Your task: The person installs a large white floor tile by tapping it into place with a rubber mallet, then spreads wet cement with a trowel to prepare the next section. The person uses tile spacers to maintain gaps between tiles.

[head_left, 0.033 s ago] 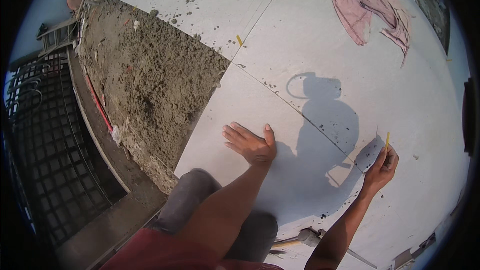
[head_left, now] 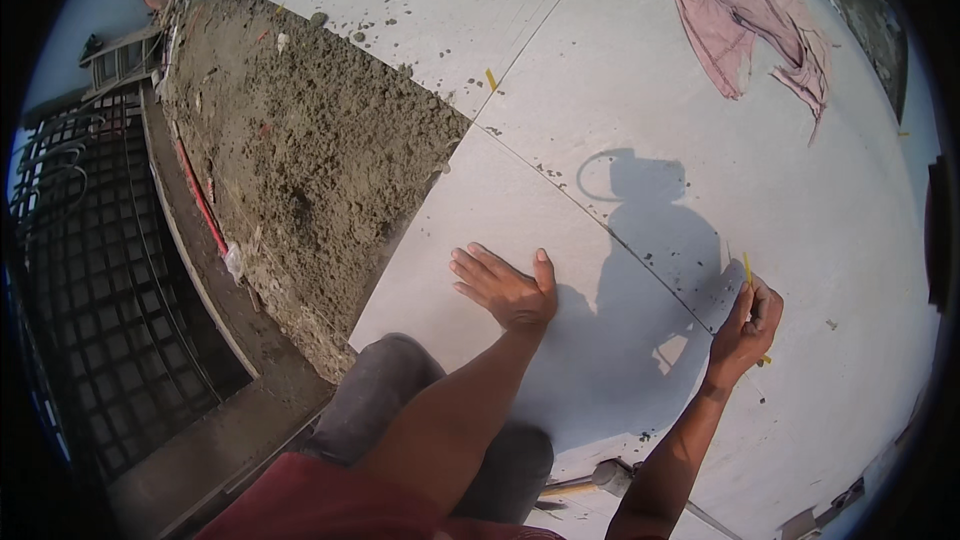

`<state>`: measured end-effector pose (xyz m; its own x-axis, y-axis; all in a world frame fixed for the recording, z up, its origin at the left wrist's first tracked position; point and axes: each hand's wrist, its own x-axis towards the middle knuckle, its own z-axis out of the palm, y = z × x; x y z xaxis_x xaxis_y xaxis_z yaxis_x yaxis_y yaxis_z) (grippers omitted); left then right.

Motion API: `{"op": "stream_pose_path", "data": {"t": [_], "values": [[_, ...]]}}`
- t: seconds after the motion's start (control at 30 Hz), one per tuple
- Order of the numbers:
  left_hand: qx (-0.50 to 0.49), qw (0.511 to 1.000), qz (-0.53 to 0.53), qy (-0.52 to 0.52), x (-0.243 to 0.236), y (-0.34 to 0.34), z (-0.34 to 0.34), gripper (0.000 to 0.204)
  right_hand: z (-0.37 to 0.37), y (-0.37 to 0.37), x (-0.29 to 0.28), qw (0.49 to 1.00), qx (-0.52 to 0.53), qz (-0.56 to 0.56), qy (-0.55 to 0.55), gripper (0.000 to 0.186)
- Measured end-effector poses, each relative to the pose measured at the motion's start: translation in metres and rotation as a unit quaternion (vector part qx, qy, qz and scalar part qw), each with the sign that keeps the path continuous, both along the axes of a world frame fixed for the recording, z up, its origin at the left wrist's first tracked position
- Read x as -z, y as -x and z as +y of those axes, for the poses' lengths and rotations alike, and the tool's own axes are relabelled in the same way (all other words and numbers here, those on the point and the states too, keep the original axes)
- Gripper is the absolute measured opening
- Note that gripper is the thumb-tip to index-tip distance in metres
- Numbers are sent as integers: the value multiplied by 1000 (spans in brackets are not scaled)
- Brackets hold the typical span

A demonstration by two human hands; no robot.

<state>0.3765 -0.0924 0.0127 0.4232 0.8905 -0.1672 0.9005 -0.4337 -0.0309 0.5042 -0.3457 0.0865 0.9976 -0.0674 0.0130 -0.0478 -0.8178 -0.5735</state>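
Note:
My left hand (head_left: 505,290) lies flat, fingers spread, on a large pale grey tile (head_left: 470,210), holding nothing. My right hand (head_left: 745,325) is closed around a thin yellow stick (head_left: 747,270) and rests on the neighbouring tile, just right of the straight joint line (head_left: 600,225) between the two tiles. The stick's tip points away from me. My shadow falls across both tiles between my hands. My knee in grey trousers (head_left: 400,390) is below the left hand.
A rough bed of grey mortar (head_left: 300,140) borders the tile on the left, with a red cord (head_left: 195,195) along its edge. A small yellow spacer (head_left: 491,79) sits in the far joint. A pink cloth (head_left: 745,15) lies top right. A mallet (head_left: 610,477) lies by my legs. Dark metal grating (head_left: 90,270) is far left.

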Motion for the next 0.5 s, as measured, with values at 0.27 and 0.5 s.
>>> {"op": "stream_pose_path", "data": {"t": [0.27, 0.5], "values": [[-1, 999, -28, 35, -8, -6, 0, 103, 250, -26, 24, 935, -275, -65, -215, 5], [9, 999, -27, 32, -6, -8, 4, 108, 282, -32, 48, 940, -298, -58, -158, 7]]}}
